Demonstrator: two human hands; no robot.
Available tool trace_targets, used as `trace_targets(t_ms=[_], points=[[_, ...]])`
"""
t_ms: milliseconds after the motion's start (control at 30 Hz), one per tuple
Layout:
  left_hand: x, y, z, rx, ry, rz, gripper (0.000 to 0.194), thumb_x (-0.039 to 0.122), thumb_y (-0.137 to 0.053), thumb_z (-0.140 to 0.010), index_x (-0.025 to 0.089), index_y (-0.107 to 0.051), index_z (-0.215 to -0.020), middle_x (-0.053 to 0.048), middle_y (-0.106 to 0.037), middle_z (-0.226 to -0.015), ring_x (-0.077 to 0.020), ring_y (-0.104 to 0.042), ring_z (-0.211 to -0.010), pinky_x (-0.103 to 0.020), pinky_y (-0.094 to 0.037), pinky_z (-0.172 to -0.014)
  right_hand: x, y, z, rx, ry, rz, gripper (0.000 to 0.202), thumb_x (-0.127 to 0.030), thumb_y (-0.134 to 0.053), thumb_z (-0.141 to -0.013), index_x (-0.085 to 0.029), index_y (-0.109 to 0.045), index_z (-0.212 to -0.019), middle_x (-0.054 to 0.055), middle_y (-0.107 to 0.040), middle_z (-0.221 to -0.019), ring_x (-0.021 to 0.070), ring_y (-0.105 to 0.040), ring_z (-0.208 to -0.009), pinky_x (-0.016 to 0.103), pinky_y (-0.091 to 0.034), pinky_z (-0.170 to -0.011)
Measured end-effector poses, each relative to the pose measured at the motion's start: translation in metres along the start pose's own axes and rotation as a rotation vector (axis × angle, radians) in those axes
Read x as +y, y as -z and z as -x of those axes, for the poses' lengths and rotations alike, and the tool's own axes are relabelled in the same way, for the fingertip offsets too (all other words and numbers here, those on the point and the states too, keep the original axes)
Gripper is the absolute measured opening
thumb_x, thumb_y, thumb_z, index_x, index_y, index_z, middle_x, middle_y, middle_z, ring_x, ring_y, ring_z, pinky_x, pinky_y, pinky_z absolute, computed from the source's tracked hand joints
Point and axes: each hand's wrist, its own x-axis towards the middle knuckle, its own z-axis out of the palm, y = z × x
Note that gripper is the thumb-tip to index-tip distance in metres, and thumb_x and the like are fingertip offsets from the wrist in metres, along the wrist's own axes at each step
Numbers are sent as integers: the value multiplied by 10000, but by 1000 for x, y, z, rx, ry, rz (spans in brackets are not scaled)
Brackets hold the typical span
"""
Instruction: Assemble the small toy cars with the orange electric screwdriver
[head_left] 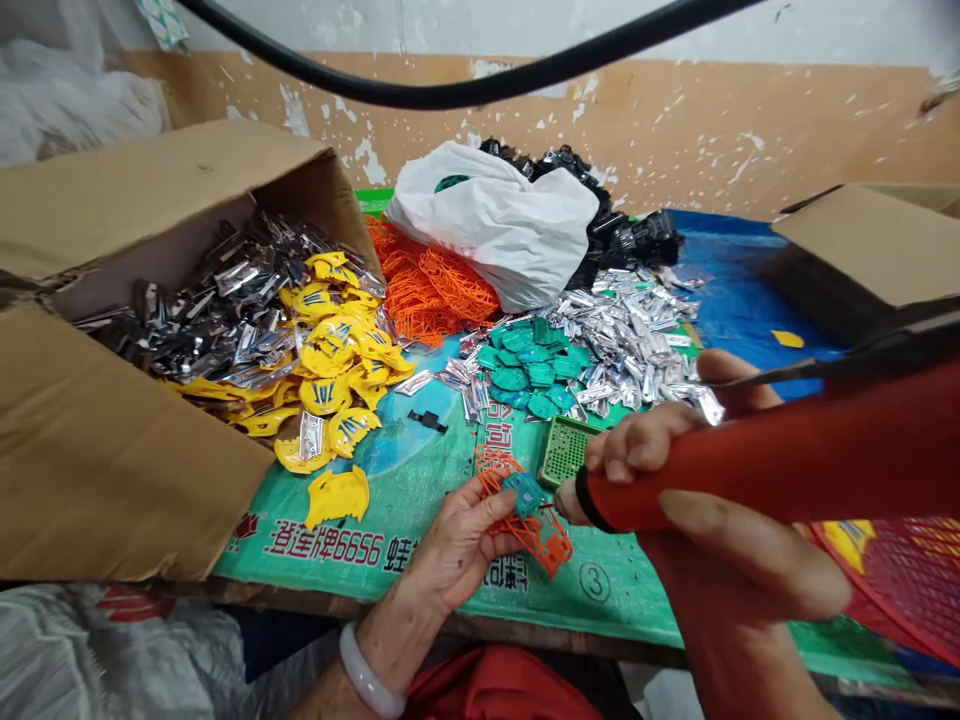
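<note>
My left hand point(465, 535) pinches an orange plastic frame point(555, 552) that has a teal plastic plate point(523, 492) lying on it. Wrapped around a red power screwdriver point(750, 455), my right hand point(739, 530) is closed. The screwdriver's tip points left and meets the orange frame beside the teal plate; whether a screw is there I cannot tell. Just behind the frame stands a small green perforated basket point(568, 452). Teal plates point(536, 365) lie piled beyond it, beside a heap of shiny silver parts point(637, 335).
At left, a tipped cardboard box point(150, 480) spills dark parts point(217, 290) and yellow pieces point(337, 370). Orange frames point(435, 285) lie under a white bag point(495, 220). A red mesh basket point(907, 570) is at right, another box point(877, 240) behind. A black cable point(450, 95) crosses overhead.
</note>
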Motion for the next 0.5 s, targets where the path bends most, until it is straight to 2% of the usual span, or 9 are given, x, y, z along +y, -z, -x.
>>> trace_targets(t_ms=[333, 500], points=[[3, -3, -1, -43, 7, -26, 351, 259, -776, -704, 122, -664, -1007, -74, -695, -911, -169, -659, -712, -295, -557, -641, 11, -3, 3, 1, -56, -11, 594, -207, -779, -688, -361, -532, -1205, -38, -600, -725, 134, -576, -654, 327, -525, -677], [2, -2, 0, -64, 1, -26, 310, 238, -743, -738, 116, -668, -1014, -81, -703, -901, -171, -665, -714, -295, -566, -637, 12, -4, 2, 2, -121, -19, 580, -220, -778, -669, -388, -553, -1176, -29, -586, -717, 160, -576, -649, 365, -534, -642]])
